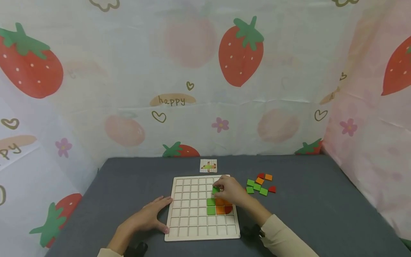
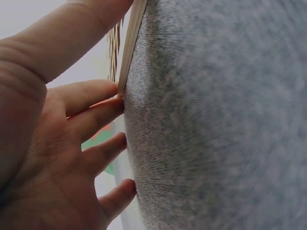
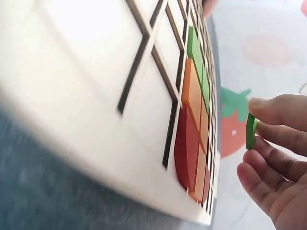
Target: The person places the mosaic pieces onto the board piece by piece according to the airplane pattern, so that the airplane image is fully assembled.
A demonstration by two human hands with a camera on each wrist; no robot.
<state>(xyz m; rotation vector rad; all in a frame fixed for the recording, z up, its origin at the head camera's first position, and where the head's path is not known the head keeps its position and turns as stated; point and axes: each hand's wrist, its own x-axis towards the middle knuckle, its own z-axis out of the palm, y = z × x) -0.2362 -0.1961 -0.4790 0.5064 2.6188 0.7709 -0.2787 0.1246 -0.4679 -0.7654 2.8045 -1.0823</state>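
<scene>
A pale wooden grid board point(image 1: 194, 212) lies flat on the table. My left hand point(image 1: 144, 216) rests at its left side, thumb and fingertips touching the edge, fingers spread and fairly straight in the left wrist view. Above the board's right part, my right hand point(image 1: 232, 192) pinches a green square tile point(image 3: 251, 132) between thumb and fingers. Below that hand, green tiles point(image 1: 211, 210), orange tiles point(image 1: 220, 210) and red rounded tiles point(image 3: 186, 148) sit in cells of the grid. The right hand covers some of the upper right cells.
Loose green tiles point(image 1: 263, 191), orange tiles point(image 1: 268, 177) and red tiles point(image 1: 272, 189) lie right of the board. Behind it is a small card point(image 1: 208, 166) with a coloured tile picture on a grid. A strawberry-printed cloth point(image 1: 240, 107) hangs beyond the grey tabletop point(image 1: 308, 214).
</scene>
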